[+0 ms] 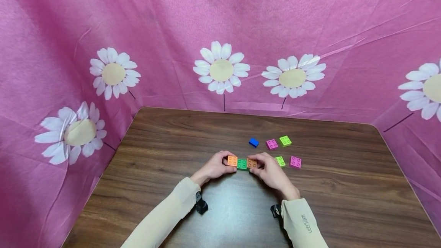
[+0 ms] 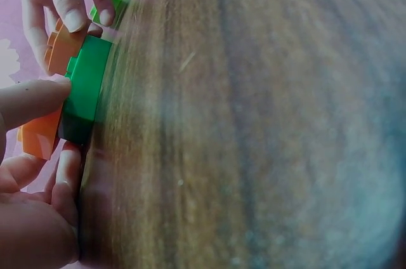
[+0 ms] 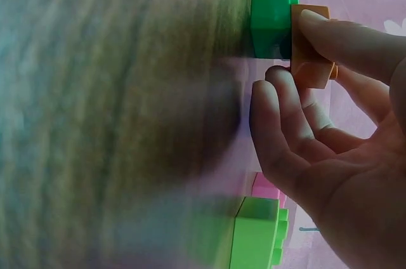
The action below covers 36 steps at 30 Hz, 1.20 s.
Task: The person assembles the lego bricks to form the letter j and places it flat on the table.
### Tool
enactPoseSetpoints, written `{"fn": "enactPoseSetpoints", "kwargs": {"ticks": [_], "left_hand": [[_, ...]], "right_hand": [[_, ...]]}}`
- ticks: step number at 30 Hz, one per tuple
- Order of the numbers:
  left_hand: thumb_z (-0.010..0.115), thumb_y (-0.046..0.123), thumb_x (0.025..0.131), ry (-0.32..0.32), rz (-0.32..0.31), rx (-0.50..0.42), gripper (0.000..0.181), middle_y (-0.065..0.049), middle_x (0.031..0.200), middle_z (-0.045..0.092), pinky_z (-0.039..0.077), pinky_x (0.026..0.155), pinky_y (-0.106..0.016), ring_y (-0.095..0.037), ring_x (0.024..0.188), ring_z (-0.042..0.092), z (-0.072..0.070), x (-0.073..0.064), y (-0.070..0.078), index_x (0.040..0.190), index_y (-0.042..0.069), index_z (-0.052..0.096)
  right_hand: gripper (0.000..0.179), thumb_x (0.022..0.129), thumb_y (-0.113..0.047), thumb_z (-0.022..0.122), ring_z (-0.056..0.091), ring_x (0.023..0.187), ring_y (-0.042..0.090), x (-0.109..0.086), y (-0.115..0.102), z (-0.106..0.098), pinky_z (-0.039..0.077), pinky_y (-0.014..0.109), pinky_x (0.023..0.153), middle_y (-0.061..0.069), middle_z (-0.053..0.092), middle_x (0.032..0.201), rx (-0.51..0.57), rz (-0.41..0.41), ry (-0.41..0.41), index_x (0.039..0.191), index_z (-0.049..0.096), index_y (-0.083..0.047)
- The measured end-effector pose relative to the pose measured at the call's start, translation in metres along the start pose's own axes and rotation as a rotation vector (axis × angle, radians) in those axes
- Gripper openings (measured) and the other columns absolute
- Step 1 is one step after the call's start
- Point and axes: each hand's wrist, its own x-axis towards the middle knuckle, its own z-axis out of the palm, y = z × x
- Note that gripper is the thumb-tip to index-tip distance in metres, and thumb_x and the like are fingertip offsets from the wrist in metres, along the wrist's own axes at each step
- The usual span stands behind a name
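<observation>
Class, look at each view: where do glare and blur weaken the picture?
Head: pale glare on the wood-grain tabletop at bottom middle; left wrist: tabletop blurred toward the right, bluish haze at lower right; right wrist: tabletop smeared out of focus at left, green building brick clearer.

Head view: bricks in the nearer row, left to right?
light orange brick → green brick → dark orange brick → lime brick → pink brick

The green brick point(image 1: 242, 164) bars the gap between my left grip point(image 1: 216, 167) and right grip point(image 1: 273, 173). Rightward, the near lime brick point(image 1: 280, 161) and near pink brick point(image 1: 295, 162) obstruct me; I can pass over the counter point(image 1: 165, 137) left of the left grip, or between the sleeves point(image 1: 162, 213).
</observation>
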Motion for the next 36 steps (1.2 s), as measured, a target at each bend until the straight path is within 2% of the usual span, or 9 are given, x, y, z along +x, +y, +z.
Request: {"fn": "enactPoseSetpoints", "kwargs": {"ticks": [12,19,22,26,33,36], "left_hand": [[0.079,0.009,0.078,0.002,-0.001,0.001,0.037,-0.008,0.094,0.056,0.042,0.069,-0.024,-0.012,0.075,0.052,0.000,0.000,0.000,0.112,0.006,0.066],[0.079,0.009,0.077,0.007,-0.006,0.009,0.038,-0.008,0.094,0.056,0.042,0.069,-0.024,-0.012,0.076,0.052,0.000,0.000,0.000,0.113,0.007,0.066],[0.079,0.009,0.077,0.011,-0.006,0.008,0.038,-0.007,0.093,0.056,0.042,0.069,-0.024,-0.012,0.075,0.051,0.000,-0.001,0.000,0.112,0.007,0.066],[0.079,0.008,0.077,0.015,-0.004,0.012,0.037,-0.007,0.093,0.056,0.042,0.068,-0.023,-0.012,0.075,0.051,0.000,-0.001,0.000,0.112,0.006,0.066],[0.079,0.009,0.078,0.013,-0.010,0.021,0.037,-0.007,0.094,0.056,0.041,0.070,-0.024,-0.012,0.076,0.051,0.000,0.000,0.000,0.112,0.007,0.066],[0.079,0.009,0.078,0.013,-0.011,0.022,0.037,-0.007,0.094,0.056,0.041,0.070,-0.024,-0.012,0.076,0.051,0.000,-0.001,0.001,0.113,0.007,0.066]], "right_hand": [[0.038,0.081,-0.007,0.075,0.053,0.079,0.012,0.001,0.003,0.005,0.044,0.024,0.069,0.006,0.060,0.099,-0.034,-0.014,0.021,0.117,0.064,-0.011],[0.050,0.078,-0.010,0.079,0.055,0.090,0.016,0.000,0.002,0.001,0.047,0.032,0.079,0.006,0.061,0.108,-0.053,-0.004,0.009,0.125,0.060,-0.010],[0.054,0.077,-0.012,0.080,0.057,0.097,0.019,-0.001,0.003,-0.004,0.049,0.037,0.084,0.007,0.061,0.112,-0.039,-0.021,0.010,0.127,0.059,-0.008],[0.054,0.078,-0.017,0.080,0.059,0.100,0.023,-0.002,0.007,-0.015,0.049,0.041,0.084,0.010,0.062,0.116,-0.028,-0.034,0.030,0.126,0.059,-0.006],[0.050,0.084,-0.024,0.075,0.059,0.105,0.027,-0.009,0.018,-0.038,0.047,0.041,0.083,0.012,0.062,0.120,-0.037,0.004,0.117,0.127,0.058,-0.006],[0.047,0.084,-0.023,0.076,0.059,0.100,0.026,-0.012,0.025,-0.047,0.047,0.038,0.081,0.012,0.063,0.115,-0.072,0.015,0.161,0.125,0.060,-0.007]]}}
